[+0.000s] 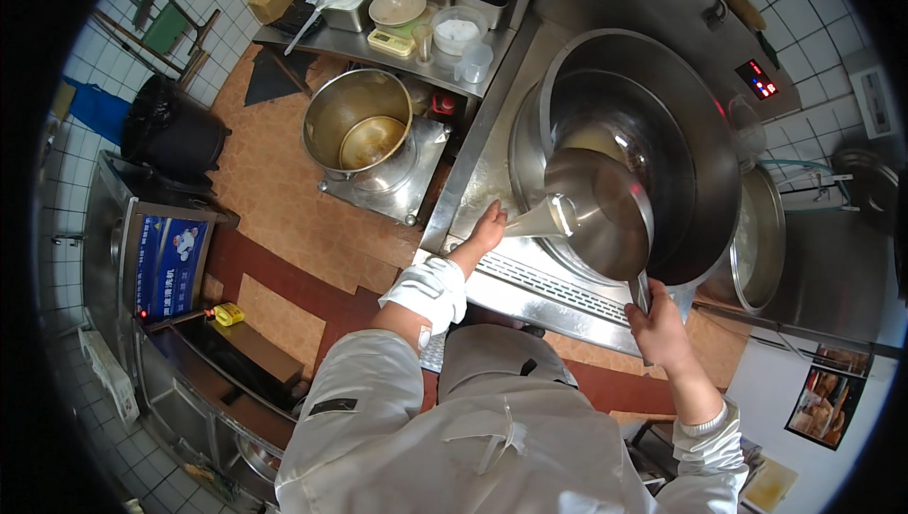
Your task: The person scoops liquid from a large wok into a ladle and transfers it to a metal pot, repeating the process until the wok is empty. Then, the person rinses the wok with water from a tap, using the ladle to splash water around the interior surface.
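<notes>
My left hand (489,227) grips a clear tapered cup (533,219), tipped on its side with its mouth towards a large steel ladle (592,212). The cup's mouth overlaps the near edge of the ladle's bowl; I cannot tell whether they touch. My right hand (660,329) is closed around the ladle's handle. The ladle's bowl hangs over the near left rim of a big steel cooking pot (670,124). A little pale liquid (592,139) shows at the pot's bottom, partly hidden by the ladle.
A slotted drain strip (546,288) edges the steel stove in front of me. Right of the cooking pot stands another metal pot (762,244). To the left, a tall pot (358,127) sits on a low burner. Behind it, a shelf holds a yellow scale (391,43), a measuring jug (474,63) and several containers.
</notes>
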`<state>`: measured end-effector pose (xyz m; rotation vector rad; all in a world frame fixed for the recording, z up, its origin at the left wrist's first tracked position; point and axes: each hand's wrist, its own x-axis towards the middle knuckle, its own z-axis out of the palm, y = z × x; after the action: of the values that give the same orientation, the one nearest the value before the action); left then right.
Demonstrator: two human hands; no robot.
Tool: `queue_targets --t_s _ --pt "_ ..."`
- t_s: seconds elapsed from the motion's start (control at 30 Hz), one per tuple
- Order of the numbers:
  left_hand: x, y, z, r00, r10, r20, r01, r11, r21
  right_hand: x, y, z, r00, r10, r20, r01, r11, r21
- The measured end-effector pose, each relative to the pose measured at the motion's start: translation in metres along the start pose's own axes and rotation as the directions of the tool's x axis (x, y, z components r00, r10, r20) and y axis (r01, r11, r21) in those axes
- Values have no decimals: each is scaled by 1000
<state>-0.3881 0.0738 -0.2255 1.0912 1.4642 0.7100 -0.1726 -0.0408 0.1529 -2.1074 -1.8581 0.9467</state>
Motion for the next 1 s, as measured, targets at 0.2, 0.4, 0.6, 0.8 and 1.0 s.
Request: queue_targets --t_s 0.2,0.4,0.6,0.8,1.0 --pt "4 -7 -8 998 -18 52 26 987 -161 -8 13 -4 976 -179 -122 150 965 -214" --pt "9 72 -17 988 36 -153 -67 977 -204 -5 39 -34 908 -256 -332 185 955 -233" --pt "29 180 20 899 85 -430 -106 994 -24 78 149 -84 980 62 -189 -64 998 -2" --pt "23 209 48 776 92 -624 54 976 211 206 287 -74 778 628 -15 -622 767 -155" --pt "15 218 47 799 131 -586 103 931 350 314 445 45 881 471 28 -382 747 -545"
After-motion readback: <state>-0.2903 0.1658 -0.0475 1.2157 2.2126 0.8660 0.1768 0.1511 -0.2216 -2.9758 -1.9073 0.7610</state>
